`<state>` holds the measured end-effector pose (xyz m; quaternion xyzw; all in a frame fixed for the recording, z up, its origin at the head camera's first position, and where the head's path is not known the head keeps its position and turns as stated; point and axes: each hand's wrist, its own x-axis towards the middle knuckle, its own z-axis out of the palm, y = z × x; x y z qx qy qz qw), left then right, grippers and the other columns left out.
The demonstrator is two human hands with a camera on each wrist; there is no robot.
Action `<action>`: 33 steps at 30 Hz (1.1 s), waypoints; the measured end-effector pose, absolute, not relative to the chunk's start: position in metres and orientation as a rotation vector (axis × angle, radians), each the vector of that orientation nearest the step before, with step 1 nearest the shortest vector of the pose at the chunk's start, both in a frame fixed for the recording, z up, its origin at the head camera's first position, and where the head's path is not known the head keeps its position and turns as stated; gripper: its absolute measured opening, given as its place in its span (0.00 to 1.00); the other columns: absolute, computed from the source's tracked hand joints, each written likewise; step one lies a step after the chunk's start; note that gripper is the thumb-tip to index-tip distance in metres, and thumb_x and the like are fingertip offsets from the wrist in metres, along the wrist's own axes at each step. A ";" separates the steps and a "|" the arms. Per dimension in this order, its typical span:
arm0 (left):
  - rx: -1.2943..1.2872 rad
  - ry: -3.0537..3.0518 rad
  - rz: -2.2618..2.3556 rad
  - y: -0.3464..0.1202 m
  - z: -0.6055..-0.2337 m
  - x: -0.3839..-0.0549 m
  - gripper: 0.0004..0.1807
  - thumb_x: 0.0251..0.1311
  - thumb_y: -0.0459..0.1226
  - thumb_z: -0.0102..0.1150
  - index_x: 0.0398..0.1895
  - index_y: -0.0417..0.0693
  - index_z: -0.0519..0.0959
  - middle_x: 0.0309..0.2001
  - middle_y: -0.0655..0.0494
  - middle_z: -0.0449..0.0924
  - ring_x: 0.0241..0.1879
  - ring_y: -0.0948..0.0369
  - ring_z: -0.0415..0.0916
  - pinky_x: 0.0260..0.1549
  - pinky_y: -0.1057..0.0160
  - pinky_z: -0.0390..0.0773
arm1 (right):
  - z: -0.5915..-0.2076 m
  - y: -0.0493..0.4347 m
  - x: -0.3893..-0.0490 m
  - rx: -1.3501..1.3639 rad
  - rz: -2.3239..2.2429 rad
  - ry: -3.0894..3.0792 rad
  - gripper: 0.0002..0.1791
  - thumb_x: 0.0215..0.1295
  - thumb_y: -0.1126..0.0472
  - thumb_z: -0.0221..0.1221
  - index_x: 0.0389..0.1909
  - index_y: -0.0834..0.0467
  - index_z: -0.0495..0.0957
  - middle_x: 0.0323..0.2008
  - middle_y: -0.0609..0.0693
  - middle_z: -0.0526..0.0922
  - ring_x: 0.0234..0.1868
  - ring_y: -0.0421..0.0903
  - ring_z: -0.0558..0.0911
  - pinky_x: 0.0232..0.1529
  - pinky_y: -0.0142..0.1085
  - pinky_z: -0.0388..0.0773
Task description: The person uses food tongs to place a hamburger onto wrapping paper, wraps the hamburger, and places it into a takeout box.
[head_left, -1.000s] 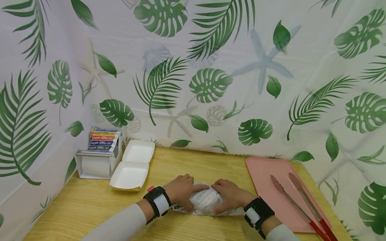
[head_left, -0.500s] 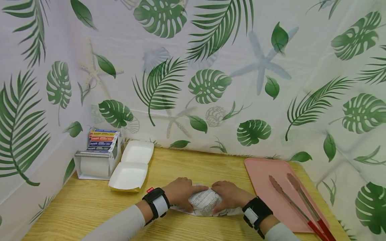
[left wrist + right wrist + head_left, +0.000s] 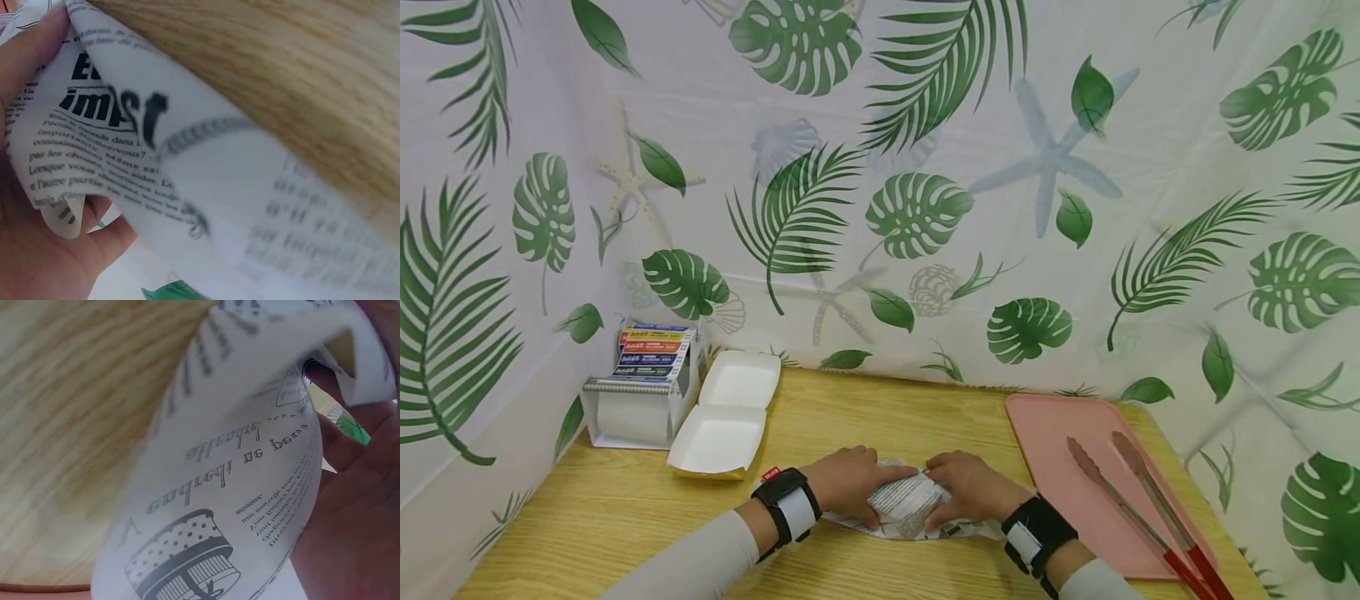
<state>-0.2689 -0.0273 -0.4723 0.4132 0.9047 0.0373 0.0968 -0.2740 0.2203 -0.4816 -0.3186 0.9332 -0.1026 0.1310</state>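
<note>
A bundle of newsprint-patterned wrapping paper (image 3: 904,502) lies on the table at the front middle, between both hands. My left hand (image 3: 847,482) grips its left side, thumb on the near face and fingers round the far side. From the right, my right hand (image 3: 976,486) holds the other side the same way. In the left wrist view, a loose printed flap of the paper (image 3: 100,137) stretches out past the left thumb. A rolled flap with a drawn hatbox on the paper (image 3: 219,481) fills the right wrist view beside the right palm. Whatever the paper wraps is hidden.
An open white clamshell box (image 3: 718,437) stands back left, beside a dispenser (image 3: 632,412) with a white roll and colourful boxes on top. At right, a pink tray (image 3: 1037,429) bears red-handled tongs (image 3: 1138,508). A leaf-print cloth (image 3: 925,333) hangs behind the wooden table (image 3: 647,525).
Both hands keep their hold on the paper and have barely moved. Large print beside the left thumb has gone out of sight. The head view has shifted slightly.
</note>
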 end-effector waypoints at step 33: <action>1.195 2.727 -0.012 -0.024 -0.474 -0.269 0.49 0.53 0.59 0.74 0.77 0.76 0.60 0.47 0.55 0.78 0.47 0.60 0.77 0.52 0.59 0.77 | -0.463 0.259 -0.273 -0.607 -0.605 2.583 0.37 0.66 0.41 0.64 0.69 0.57 0.73 0.64 0.59 0.77 0.62 0.62 0.77 0.59 0.60 0.73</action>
